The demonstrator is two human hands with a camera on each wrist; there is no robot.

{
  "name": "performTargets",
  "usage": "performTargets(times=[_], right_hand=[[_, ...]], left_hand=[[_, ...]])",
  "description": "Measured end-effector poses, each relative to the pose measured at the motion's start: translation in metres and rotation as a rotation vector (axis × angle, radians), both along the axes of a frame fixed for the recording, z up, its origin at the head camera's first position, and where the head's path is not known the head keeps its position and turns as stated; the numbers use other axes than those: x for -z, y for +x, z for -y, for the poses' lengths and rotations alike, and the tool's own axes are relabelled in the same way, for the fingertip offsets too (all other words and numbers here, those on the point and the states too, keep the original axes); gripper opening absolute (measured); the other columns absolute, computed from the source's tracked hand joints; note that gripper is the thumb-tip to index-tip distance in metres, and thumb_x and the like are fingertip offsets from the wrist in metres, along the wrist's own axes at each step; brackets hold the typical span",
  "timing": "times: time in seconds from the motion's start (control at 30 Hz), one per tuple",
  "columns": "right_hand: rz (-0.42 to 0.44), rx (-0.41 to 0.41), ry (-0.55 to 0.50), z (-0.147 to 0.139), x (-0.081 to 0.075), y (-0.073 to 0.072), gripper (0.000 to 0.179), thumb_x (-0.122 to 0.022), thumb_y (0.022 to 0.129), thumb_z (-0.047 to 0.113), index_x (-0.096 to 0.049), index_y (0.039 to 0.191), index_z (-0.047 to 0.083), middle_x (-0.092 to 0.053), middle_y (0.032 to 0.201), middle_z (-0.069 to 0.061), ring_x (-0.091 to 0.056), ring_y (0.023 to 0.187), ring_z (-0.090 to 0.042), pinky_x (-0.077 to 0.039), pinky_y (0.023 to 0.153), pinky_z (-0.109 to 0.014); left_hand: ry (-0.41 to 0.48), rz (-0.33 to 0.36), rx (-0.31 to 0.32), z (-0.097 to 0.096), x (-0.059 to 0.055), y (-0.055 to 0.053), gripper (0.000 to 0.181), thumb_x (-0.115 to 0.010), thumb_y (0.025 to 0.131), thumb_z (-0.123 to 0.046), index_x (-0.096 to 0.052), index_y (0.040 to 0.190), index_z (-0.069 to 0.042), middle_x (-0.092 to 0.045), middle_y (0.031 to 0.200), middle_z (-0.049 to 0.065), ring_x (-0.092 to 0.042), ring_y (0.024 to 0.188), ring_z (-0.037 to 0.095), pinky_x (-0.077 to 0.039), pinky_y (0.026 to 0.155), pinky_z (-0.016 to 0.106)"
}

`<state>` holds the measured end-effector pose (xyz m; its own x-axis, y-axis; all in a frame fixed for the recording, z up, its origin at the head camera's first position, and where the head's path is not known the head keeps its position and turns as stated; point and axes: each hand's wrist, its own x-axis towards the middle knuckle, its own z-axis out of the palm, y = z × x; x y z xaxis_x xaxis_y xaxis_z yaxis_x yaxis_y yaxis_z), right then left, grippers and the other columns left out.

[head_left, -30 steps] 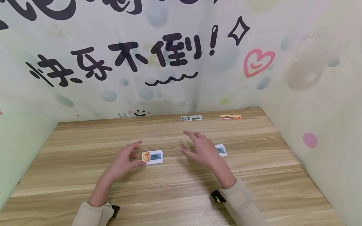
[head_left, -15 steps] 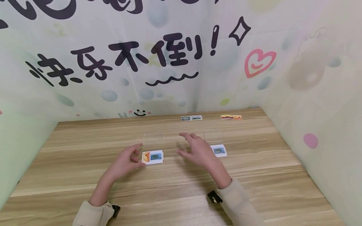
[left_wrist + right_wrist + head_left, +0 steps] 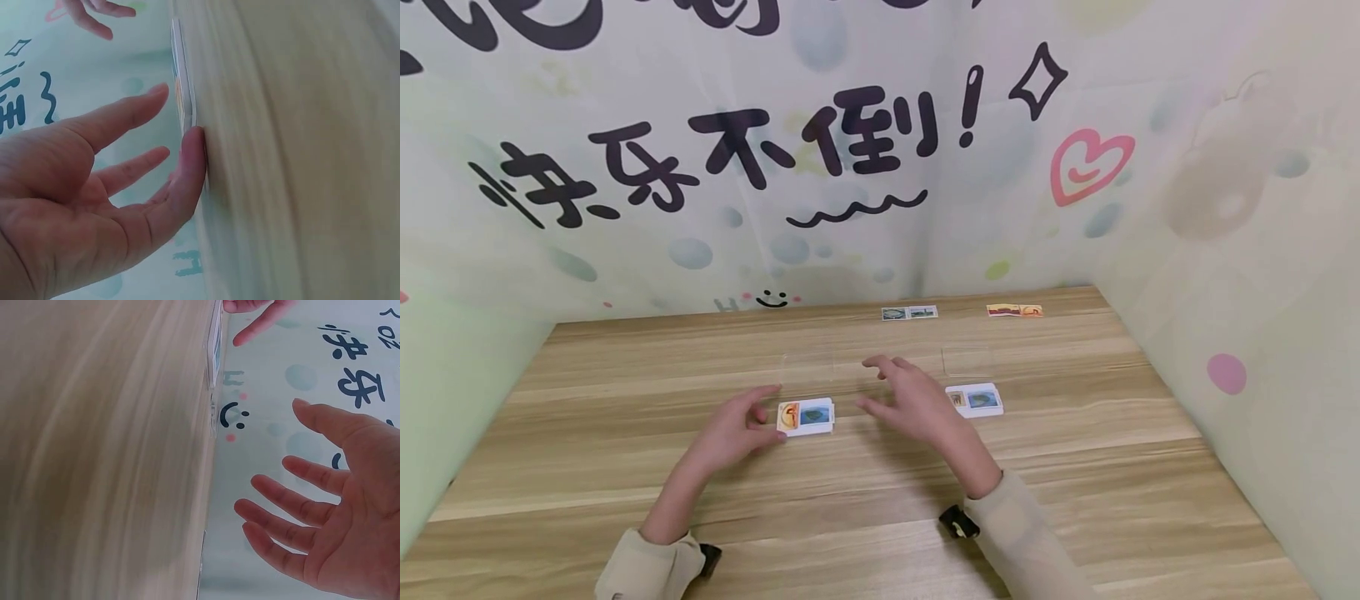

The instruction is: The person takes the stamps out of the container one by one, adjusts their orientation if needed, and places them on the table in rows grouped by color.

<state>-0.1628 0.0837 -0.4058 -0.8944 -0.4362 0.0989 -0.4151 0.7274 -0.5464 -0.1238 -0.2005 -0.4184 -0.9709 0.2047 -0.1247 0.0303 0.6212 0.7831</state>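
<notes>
A small stack of white cards with an orange and a blue stamp-like picture (image 3: 806, 417) lies in front of my left hand (image 3: 732, 432). The hand's fingers are loosely spread at the stack's left end. In the left wrist view, one fingertip (image 3: 194, 139) meets the stack's edge (image 3: 182, 75) low against the table; whether it presses is unclear. My right hand (image 3: 916, 406) hovers between this stack and a second white stack with a brown and a blue picture (image 3: 977, 401). Its fingers are relaxed and apart, holding nothing, as the right wrist view also shows.
Behind each stack lies a faint transparent rectangle, one on the left (image 3: 807, 367) and one on the right (image 3: 967, 362). Two printed stamp-like strips lie at the back, a grey-green one (image 3: 909, 312) and a yellow-red one (image 3: 1015, 310). A printed curtain (image 3: 820, 275) borders the wooden table (image 3: 625, 400).
My right hand has drifted left, away from the right stack and toward the left one, so more of the right stack shows. My left hand stays almost in place.
</notes>
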Motion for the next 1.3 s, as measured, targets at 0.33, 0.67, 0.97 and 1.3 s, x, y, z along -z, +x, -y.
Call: performTargets(times=[0.33,0.67,0.97,1.3], right_hand=[[0.02,0.019,0.02,0.008,0.001,-0.002,0.049,-0.079,0.097,0.032,-0.063,0.139,0.013,-0.072,0.12,-0.014,-0.072,0.096,-0.029,-0.055,0.062,-0.036],[0.079,-0.002,0.005,0.014,0.002,-0.004,0.044,-0.076,0.099,0.03,-0.065,0.136,0.01,-0.073,0.117,-0.013,-0.07,0.095,-0.026,-0.058,0.072,-0.038],[0.146,-0.032,-0.044,0.022,0.003,-0.006,0.041,-0.075,0.1,0.024,-0.065,0.134,0.004,-0.073,0.113,-0.017,-0.069,0.097,-0.029,-0.057,0.083,-0.042],[0.183,-0.047,-0.051,0.029,0.007,-0.008,0.038,-0.075,0.1,0.025,-0.067,0.132,0.006,-0.072,0.111,-0.014,-0.062,0.085,-0.019,-0.053,0.076,-0.035]], left_hand=[[0.007,0.065,-0.075,-0.004,0.004,-0.002,0.07,-0.084,0.087,-0.004,-0.052,0.148,0.008,-0.06,0.081,0.007,-0.056,0.06,0.017,-0.043,0.056,0.028],[0.018,0.113,-0.099,-0.005,0.002,-0.002,0.067,-0.083,0.087,-0.001,-0.053,0.146,0.009,-0.058,0.078,0.007,-0.057,0.059,0.016,-0.046,0.055,0.027],[0.014,0.155,-0.115,-0.006,0.0,-0.001,0.061,-0.081,0.09,-0.003,-0.055,0.144,0.008,-0.058,0.082,0.008,-0.056,0.06,0.016,-0.051,0.056,0.028],[0.049,0.168,-0.091,-0.005,0.001,-0.003,0.057,-0.078,0.092,-0.001,-0.055,0.143,0.009,-0.058,0.08,0.008,-0.056,0.06,0.016,-0.052,0.055,0.026]])
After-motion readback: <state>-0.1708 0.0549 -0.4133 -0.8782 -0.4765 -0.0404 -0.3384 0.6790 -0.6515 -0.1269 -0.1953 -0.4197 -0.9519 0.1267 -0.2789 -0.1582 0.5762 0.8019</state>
